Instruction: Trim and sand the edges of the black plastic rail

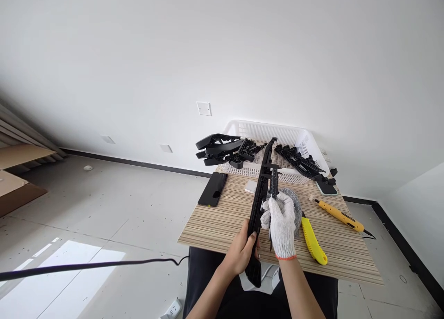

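Observation:
My bare left hand [242, 250] is closed round the lower part of a long black plastic part [261, 194] that slants up toward the basket. My right hand [281, 222], in a white knit glove, is closed on a black caliper [274, 182] set against the long part's upper half. Both hands are over the near middle of a small striped wooden table [215, 217].
A white mesh basket [298, 138] at the table's far edge holds several black plastic parts [222, 150]. A black phone [212, 189] lies left. A yellow utility knife [314, 240], a second yellow tool [342, 215] and a grey glove lie right. A black cable [86, 265] crosses the floor.

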Motion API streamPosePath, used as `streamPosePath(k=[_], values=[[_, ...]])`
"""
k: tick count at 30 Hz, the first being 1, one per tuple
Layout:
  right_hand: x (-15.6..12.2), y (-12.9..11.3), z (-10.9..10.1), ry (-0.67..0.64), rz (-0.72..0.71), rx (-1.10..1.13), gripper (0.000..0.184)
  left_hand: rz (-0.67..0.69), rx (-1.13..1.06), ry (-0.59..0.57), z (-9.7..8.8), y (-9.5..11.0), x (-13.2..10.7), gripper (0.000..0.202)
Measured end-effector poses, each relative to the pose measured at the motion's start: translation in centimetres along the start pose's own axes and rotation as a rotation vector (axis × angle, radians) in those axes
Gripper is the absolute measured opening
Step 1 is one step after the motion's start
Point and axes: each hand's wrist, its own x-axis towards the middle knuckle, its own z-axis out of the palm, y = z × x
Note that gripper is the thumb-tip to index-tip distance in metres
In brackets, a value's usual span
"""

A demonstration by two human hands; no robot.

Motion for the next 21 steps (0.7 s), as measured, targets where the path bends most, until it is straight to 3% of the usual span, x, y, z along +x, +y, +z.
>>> streamPosePath(k=[21], values=[[-0.2,-0.7,-1.1,0.090,-0.054,0.032,0.041,-0.027,0.111,-0.050,-0.5,0.5,0.2,0.018]])
